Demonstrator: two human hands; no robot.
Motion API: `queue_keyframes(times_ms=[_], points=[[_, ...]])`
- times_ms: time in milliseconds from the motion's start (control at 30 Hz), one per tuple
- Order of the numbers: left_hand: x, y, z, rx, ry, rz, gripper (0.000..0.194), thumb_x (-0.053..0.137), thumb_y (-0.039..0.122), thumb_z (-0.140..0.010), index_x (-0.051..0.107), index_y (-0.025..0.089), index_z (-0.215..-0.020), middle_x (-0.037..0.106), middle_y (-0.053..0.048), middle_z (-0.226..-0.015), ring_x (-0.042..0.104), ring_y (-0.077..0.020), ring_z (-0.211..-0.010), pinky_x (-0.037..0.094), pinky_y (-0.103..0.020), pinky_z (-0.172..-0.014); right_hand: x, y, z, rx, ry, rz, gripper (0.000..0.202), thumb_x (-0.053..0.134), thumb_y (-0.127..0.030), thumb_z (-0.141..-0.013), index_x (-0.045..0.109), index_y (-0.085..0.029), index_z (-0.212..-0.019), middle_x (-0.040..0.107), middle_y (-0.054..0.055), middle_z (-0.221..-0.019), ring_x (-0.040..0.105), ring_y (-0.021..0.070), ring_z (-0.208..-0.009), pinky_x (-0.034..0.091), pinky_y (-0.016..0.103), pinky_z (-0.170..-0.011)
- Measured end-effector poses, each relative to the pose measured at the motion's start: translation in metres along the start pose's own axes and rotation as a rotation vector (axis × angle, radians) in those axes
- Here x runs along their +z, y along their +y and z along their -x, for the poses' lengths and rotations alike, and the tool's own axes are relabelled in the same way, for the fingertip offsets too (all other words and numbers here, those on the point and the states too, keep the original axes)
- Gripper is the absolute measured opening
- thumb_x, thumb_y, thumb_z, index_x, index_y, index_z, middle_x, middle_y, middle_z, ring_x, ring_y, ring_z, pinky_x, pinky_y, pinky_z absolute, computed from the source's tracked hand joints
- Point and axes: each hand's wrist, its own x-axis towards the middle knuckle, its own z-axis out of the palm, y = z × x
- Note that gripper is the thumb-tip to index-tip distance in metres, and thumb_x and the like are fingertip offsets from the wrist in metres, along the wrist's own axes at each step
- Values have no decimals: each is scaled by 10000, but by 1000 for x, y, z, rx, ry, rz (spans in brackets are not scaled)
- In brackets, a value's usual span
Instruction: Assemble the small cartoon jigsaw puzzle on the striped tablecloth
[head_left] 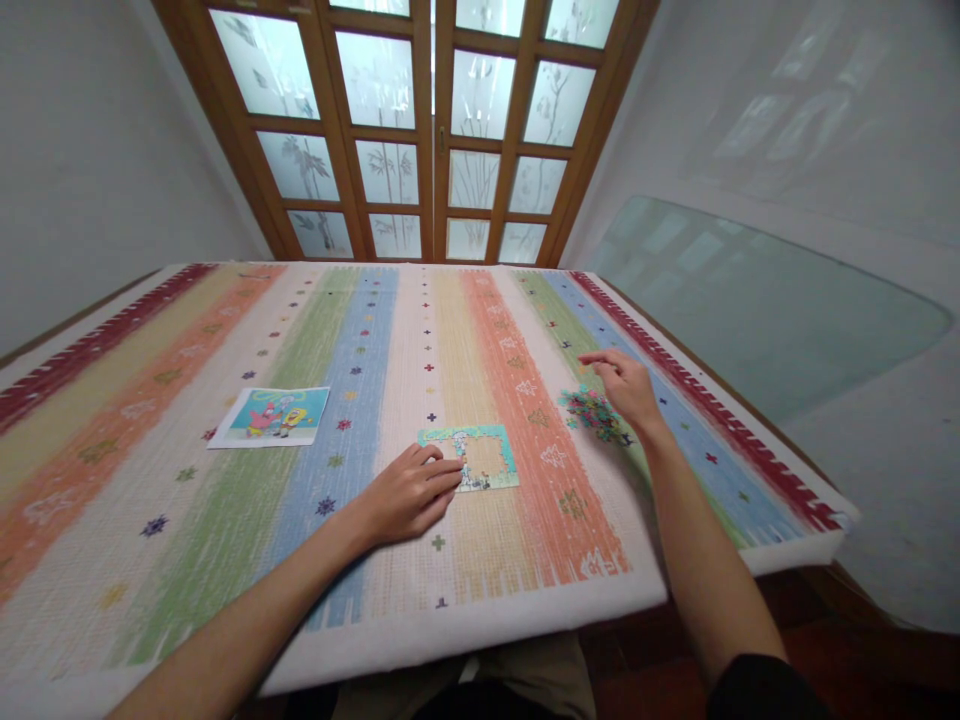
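Observation:
A partly assembled jigsaw puzzle (491, 433) lies on the striped cloth in front of me, its teal border framing a bare tan gap. My left hand (416, 495) rests over the puzzle's left side, fingers stretched out and lying on it, covering part of the picture. To the right is a heap of loose, colourful puzzle pieces (589, 412). Just above this heap, my right hand (624, 385) is closed in a pinch, with a tiny orange-looking puzzle piece (584, 363) at the fingertips. Its details are too small to make out.
A printed cartoon picture (274, 417) lies flat to the left of the puzzle. Striped patterned cloth (375, 330) covers the table. Behind stand wooden doors with frosted panes (375, 80), and a glass sheet (750, 290) leans against the right wall.

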Motion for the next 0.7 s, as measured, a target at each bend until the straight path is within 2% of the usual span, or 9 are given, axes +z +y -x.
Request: queue_keyframes(times_ms=[133,200,333,500,700], points=[[0,0,0,13,17,4,267,469,183,-1035,695,183,-1176,755,-86,-1220,610,-252,-1028,488,-413,-858,-19,29,1,184,41,180,287,518,-313,-821,781,-198,-841,790,82,-922,673,240,-819,523,372,-842],[2,0,1,21,30,3,252,473,184,-1038,687,176,-1172,755,-80,-1224,612,-256,-1030,490,-415,-862,-23,40,7,243,-13,296,293,520,-296,-812,786,-179,-848,787,104,-909,666,244,-774,525,383,-817],[3,-1,2,29,39,5,246,479,188,-1039,681,174,-1179,751,-80,-1231,617,-261,-1039,498,-423,-870,-30,54,16,234,-167,410,221,588,-258,-758,787,-176,-807,771,123,-842,684,274,-799,529,392,-808],[1,-2,1,41,48,4,244,488,177,-1030,680,184,-1182,750,-84,-1217,625,-255,-1028,507,-420,-875,-37,63,19,231,-218,400,188,617,-272,-741,783,-197,-787,759,104,-799,687,281,-776,530,394,-777],[1,-2,0,37,51,7,248,482,172,-1026,684,189,-1170,742,-95,-1218,634,-252,-1036,513,-430,-887,-31,68,21,202,-242,336,123,718,-345,-688,741,-228,-658,685,47,-624,625,235,-618,500,355,-651]])
